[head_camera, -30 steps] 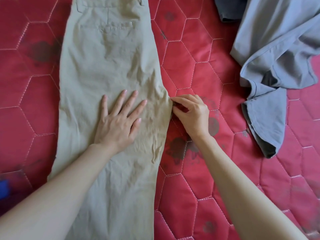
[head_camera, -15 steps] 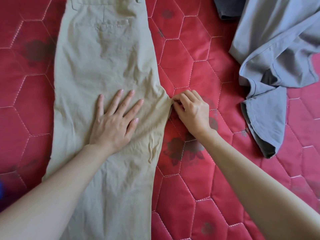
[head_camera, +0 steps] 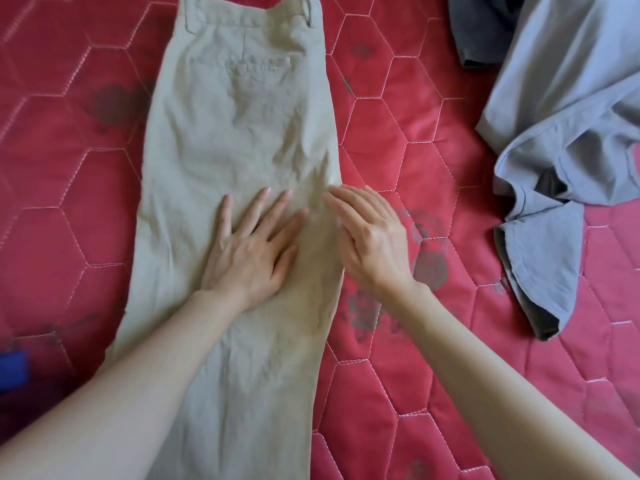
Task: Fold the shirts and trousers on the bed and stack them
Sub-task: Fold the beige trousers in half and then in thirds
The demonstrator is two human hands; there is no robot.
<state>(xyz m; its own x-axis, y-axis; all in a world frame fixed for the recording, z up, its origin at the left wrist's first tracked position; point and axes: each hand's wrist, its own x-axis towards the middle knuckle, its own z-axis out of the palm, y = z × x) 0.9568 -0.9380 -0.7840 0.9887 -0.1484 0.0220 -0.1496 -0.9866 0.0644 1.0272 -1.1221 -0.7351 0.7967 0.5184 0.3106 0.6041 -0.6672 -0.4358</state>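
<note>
Beige trousers [head_camera: 239, 133] lie lengthwise on the red quilted bed [head_camera: 415, 358], folded leg on leg, waistband at the top of the view. My left hand [head_camera: 252, 247] presses flat on the trousers near the crotch, fingers spread. My right hand [head_camera: 370, 237] lies with straight fingers on the trousers' right edge, beside the left hand. A crumpled grey-blue shirt [head_camera: 561, 140] lies at the right.
A dark grey garment [head_camera: 481, 32] shows at the top right, partly under the grey-blue shirt. Something blue [head_camera: 12, 372] sits at the left edge of the view. Bare red quilt lies between the trousers and the shirt.
My right hand has let go of the pinched crotch point and now lies flat on the trousers' right edge. The left hand stays pressed. The view has shifted, showing the waistband.
</note>
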